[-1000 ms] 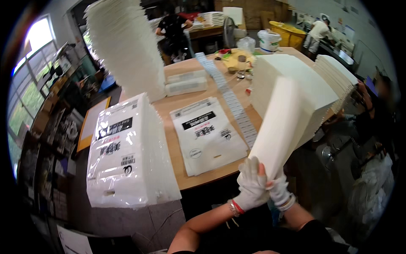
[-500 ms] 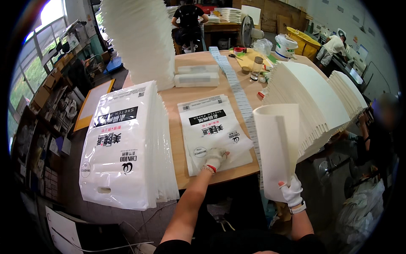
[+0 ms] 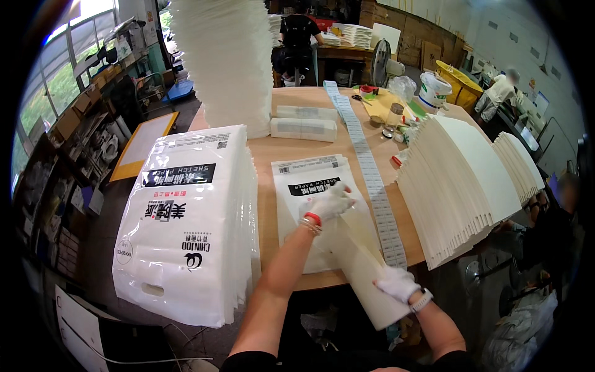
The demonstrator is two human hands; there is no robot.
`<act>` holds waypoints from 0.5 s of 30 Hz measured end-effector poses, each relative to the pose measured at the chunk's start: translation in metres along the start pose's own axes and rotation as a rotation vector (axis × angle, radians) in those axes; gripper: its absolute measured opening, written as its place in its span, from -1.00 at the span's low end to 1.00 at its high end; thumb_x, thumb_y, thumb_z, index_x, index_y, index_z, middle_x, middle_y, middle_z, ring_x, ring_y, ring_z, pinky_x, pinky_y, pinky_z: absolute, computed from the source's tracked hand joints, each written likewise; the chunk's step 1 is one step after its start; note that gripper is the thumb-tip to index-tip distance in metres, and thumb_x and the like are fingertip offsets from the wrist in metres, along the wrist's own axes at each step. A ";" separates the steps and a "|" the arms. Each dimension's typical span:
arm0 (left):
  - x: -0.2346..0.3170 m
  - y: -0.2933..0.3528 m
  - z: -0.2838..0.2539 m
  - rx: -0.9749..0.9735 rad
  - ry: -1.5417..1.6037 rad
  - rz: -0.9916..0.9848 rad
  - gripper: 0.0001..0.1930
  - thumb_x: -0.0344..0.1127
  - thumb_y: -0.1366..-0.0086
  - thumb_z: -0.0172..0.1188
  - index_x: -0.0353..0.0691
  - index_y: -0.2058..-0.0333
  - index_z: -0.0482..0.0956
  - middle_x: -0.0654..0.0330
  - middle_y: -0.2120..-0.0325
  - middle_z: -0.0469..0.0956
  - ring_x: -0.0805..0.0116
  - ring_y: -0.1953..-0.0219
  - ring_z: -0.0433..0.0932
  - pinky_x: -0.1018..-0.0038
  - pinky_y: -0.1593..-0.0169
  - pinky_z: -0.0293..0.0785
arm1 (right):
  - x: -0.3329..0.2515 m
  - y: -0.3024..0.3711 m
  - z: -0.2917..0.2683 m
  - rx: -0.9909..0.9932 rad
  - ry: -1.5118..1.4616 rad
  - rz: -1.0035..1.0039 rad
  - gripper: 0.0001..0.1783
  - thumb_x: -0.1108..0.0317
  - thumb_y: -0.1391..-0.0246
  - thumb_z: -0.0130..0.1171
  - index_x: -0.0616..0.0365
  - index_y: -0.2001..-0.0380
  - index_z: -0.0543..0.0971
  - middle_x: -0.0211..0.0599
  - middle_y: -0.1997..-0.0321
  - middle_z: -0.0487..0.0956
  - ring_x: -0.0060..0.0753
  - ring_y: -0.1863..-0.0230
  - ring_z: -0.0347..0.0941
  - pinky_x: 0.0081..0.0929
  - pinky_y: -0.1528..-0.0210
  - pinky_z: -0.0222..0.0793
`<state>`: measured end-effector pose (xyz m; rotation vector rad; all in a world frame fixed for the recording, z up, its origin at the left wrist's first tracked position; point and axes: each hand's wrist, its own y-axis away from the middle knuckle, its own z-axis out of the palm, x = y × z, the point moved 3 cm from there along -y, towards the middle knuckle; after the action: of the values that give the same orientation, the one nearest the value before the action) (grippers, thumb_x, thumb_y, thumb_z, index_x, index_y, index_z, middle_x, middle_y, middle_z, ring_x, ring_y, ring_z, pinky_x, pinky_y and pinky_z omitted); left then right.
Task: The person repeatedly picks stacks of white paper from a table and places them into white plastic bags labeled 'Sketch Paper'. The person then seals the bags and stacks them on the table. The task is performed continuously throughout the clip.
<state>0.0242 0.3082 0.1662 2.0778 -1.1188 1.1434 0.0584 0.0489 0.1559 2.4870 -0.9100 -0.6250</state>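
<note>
A stack of flat clear plastic bags with black and white print (image 3: 291,211) lies on the table in front of me. Over the print of the top bag is my left hand (image 3: 327,203), white-gloved, its fingers loosely spread and slightly blurred. Whether it also pinches the plastic I cannot make out. My right hand (image 3: 396,284), gloved too, is closed around the side of a curled sheaf of cream paper (image 3: 365,276). This sheaf slants over the table's front edge, its far end at the bag just below my left hand.
Filled bags (image 3: 167,248) form a pile at left, with a tall paper stack (image 3: 223,68) behind. Fanned paper stacks (image 3: 455,180) stand at right. Two wrapped packs (image 3: 304,129), a label strip (image 3: 365,161) and a glass jar (image 3: 392,118) are on the table (image 3: 273,273). Other people work farther back.
My right hand has brought the paper sheaf left and down from upright to slanting over the bags. My left hand has moved up from the bag's near end onto its print.
</note>
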 end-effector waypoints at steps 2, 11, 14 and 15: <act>0.021 0.005 0.010 0.012 -0.107 0.142 -0.69 -0.17 -0.13 0.13 -0.21 0.21 0.38 0.13 0.44 0.55 0.26 0.35 0.54 0.39 0.29 0.42 | -0.006 -0.064 0.011 0.022 0.131 -0.102 -0.55 -0.02 0.03 -0.03 0.15 0.32 0.54 0.05 0.25 0.53 0.08 0.20 0.46 -0.14 0.14 0.37; 0.043 0.075 0.019 0.477 -0.383 0.804 -0.50 -0.39 0.01 0.16 -0.29 0.02 0.35 0.03 0.19 0.45 0.01 0.11 0.40 0.25 0.11 0.38 | -0.057 -0.174 -0.015 0.621 -0.116 -0.351 -0.70 0.18 0.01 -0.04 0.11 0.32 0.56 -0.04 0.28 0.55 -0.07 0.21 0.49 -0.24 0.21 0.43; -0.048 0.125 0.025 0.685 -0.130 0.671 -0.35 -0.45 0.02 0.14 -0.31 -0.12 0.19 -0.12 0.01 0.29 -0.04 -0.01 0.32 0.25 -0.04 0.30 | -0.080 -0.156 -0.053 0.421 0.250 -0.264 -0.76 0.26 0.09 0.10 0.13 0.32 0.50 -0.03 0.30 0.55 -0.11 0.25 0.49 -0.29 0.26 0.41; -0.081 0.135 0.042 0.707 0.007 0.530 -0.33 -0.48 0.01 0.12 -0.32 -0.14 0.15 -0.17 -0.01 0.27 -0.03 -0.05 0.29 0.26 -0.09 0.27 | -0.057 -0.157 -0.046 0.563 -0.260 -0.249 -0.70 0.25 0.09 0.12 0.12 0.25 0.47 -0.04 0.30 0.55 -0.12 0.24 0.50 -0.30 0.26 0.41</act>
<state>-0.0970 0.2394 0.0813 2.3208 -1.4625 2.0360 0.1212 0.2079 0.1269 3.1092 -0.9812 -0.8908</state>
